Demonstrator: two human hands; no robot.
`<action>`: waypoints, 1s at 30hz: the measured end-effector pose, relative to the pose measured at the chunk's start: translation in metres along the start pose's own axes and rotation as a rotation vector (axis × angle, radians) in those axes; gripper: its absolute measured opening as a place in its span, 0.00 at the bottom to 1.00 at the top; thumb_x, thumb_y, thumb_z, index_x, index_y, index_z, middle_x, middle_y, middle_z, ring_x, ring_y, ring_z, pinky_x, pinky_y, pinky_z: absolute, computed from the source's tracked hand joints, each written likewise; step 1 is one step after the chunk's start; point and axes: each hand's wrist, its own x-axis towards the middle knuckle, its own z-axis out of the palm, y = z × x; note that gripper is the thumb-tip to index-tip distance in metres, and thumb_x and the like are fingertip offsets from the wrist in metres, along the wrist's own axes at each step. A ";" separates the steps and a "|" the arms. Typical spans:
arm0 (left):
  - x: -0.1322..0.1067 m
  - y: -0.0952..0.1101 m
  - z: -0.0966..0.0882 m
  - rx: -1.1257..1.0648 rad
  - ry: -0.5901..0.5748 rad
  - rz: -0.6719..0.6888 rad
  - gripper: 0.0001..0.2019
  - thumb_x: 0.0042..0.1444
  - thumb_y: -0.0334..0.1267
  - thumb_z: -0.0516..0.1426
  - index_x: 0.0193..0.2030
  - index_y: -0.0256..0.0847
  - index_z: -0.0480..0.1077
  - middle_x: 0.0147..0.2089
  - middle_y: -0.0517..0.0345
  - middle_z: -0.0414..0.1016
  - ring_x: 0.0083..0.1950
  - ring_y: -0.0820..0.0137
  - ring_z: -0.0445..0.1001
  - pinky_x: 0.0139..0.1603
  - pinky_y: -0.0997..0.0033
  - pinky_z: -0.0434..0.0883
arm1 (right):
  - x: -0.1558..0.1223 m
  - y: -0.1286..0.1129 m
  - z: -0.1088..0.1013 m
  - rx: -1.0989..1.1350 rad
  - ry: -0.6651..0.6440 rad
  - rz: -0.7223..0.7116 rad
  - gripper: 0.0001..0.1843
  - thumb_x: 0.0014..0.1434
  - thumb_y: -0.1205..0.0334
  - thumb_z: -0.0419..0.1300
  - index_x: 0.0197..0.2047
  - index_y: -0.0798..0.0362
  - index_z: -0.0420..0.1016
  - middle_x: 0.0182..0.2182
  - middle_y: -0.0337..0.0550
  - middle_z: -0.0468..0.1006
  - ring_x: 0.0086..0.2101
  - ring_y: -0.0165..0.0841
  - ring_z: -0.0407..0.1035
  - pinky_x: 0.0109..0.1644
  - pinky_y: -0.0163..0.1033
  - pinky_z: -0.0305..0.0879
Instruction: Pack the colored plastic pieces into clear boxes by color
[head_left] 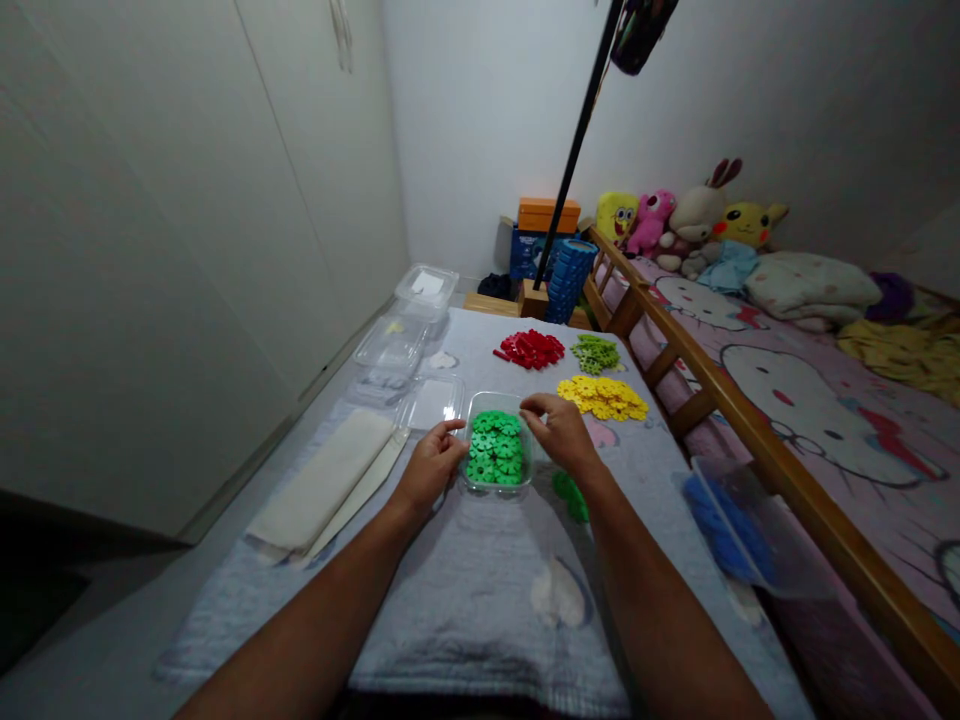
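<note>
A clear plastic container (498, 490) stands on the cloth-covered table, holding green flower-shaped plastic pieces (495, 450) in overlapping rows. My left hand (433, 462) grips its left wall, fingers curled at the side. At the upper right of the rim, my right hand (559, 430) pinches the edge. A few more green pieces (571, 497) lie on the cloth beneath my right forearm, partly hidden by it. Just left of the container rests a clear plastic lid (431, 403).
Beyond are piles of red pieces (531, 349), light green pieces (595, 353) and yellow flower pieces (602, 397). A container of blue pieces (727, 530) sits right, by the wooden bed rail (697, 400). Folded beige cloth (326, 480) and clear containers (391, 342) lie left.
</note>
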 end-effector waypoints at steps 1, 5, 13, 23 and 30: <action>0.000 0.000 0.000 0.000 0.003 0.000 0.25 0.45 0.45 0.63 0.50 0.37 0.68 0.21 0.73 0.60 0.18 0.79 0.57 0.19 0.78 0.53 | -0.006 0.009 -0.008 0.016 0.014 0.044 0.07 0.59 0.63 0.58 0.35 0.51 0.78 0.34 0.44 0.81 0.35 0.35 0.72 0.44 0.39 0.63; 0.001 -0.002 -0.001 0.007 -0.002 0.003 0.26 0.46 0.46 0.63 0.50 0.36 0.68 0.21 0.73 0.60 0.18 0.79 0.57 0.19 0.77 0.53 | -0.034 0.054 -0.035 -0.063 -0.033 0.241 0.06 0.54 0.61 0.61 0.34 0.52 0.77 0.31 0.43 0.78 0.33 0.35 0.70 0.39 0.38 0.62; 0.001 -0.003 -0.001 0.020 -0.015 0.012 0.24 0.47 0.45 0.63 0.50 0.37 0.68 0.22 0.72 0.60 0.18 0.79 0.57 0.18 0.78 0.55 | -0.076 0.095 -0.036 0.023 -0.142 0.340 0.06 0.44 0.64 0.62 0.29 0.53 0.72 0.27 0.37 0.72 0.30 0.32 0.64 0.34 0.35 0.57; 0.001 -0.003 0.000 0.027 -0.007 0.018 0.25 0.47 0.46 0.63 0.50 0.36 0.67 0.21 0.73 0.60 0.18 0.79 0.56 0.18 0.78 0.55 | -0.073 0.075 -0.041 0.477 0.072 0.396 0.10 0.44 0.57 0.65 0.25 0.52 0.67 0.22 0.34 0.67 0.26 0.29 0.61 0.31 0.35 0.56; 0.003 -0.006 -0.001 0.027 -0.006 0.024 0.25 0.48 0.45 0.63 0.50 0.36 0.68 0.21 0.73 0.61 0.18 0.79 0.56 0.19 0.78 0.55 | -0.047 0.012 -0.030 0.509 0.015 0.249 0.09 0.52 0.57 0.62 0.32 0.54 0.77 0.27 0.38 0.75 0.29 0.31 0.68 0.35 0.36 0.62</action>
